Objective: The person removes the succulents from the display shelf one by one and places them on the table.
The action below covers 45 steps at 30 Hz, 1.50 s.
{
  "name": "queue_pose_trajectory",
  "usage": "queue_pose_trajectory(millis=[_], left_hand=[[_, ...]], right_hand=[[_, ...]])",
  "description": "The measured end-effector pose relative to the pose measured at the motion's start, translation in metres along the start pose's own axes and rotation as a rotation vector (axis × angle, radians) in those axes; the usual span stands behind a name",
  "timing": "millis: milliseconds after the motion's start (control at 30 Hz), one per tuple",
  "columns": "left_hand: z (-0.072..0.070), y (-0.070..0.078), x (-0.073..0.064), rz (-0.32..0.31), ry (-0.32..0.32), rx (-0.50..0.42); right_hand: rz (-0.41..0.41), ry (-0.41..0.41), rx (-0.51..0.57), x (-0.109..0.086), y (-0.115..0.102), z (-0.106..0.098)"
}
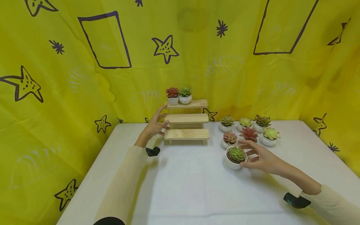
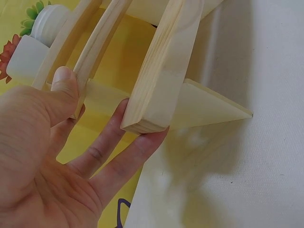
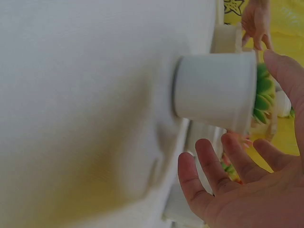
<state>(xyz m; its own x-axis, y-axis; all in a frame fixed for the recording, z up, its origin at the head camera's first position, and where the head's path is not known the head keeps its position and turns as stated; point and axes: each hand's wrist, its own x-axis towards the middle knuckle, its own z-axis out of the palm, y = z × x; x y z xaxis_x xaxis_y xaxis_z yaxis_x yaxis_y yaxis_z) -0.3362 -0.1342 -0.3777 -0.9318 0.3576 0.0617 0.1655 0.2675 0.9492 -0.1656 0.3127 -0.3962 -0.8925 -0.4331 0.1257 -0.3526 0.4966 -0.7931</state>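
Observation:
A three-step wooden stand [image 1: 186,134] stands at the back of the table. My left hand [image 1: 153,126] holds its left end; in the left wrist view the thumb [image 2: 64,80] lies on the end of the middle shelf, and fingertips touch the lowest shelf [image 2: 156,80]. On the top shelf sit a red succulent [image 1: 172,92] in a square white pot and a green succulent [image 1: 185,92] in a round one. My right hand [image 1: 260,157] is spread beside a green succulent in a white pot [image 1: 233,164], thumb and fingers on either side of its rim.
Several more potted succulents, among them a pink one [image 1: 230,138], a red one [image 1: 249,133] and a light green one [image 1: 271,133], stand clustered behind the right hand. A yellow patterned curtain [image 1: 197,72] hangs behind the white-covered table [image 1: 182,187].

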Motion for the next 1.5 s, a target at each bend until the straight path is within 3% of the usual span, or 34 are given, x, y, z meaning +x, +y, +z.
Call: queue_pose_trajectory(millis=[467, 1167, 1500], left_hand=[[-0.003, -0.003, 0.000, -0.014, -0.009, -0.008], [0.001, -0.001, 0.002, 0.002, 0.010, 0.016], [0.000, -0.002, 0.001, 0.004, 0.008, 0.020]], right_hand=[[-0.068, 0.029, -0.123, 0.019, -0.037, -0.034], [-0.158, 0.102, -0.167, 0.049, -0.062, -0.049], [-0.106, 0.115, -0.166, 0.067, -0.070, -0.045]])
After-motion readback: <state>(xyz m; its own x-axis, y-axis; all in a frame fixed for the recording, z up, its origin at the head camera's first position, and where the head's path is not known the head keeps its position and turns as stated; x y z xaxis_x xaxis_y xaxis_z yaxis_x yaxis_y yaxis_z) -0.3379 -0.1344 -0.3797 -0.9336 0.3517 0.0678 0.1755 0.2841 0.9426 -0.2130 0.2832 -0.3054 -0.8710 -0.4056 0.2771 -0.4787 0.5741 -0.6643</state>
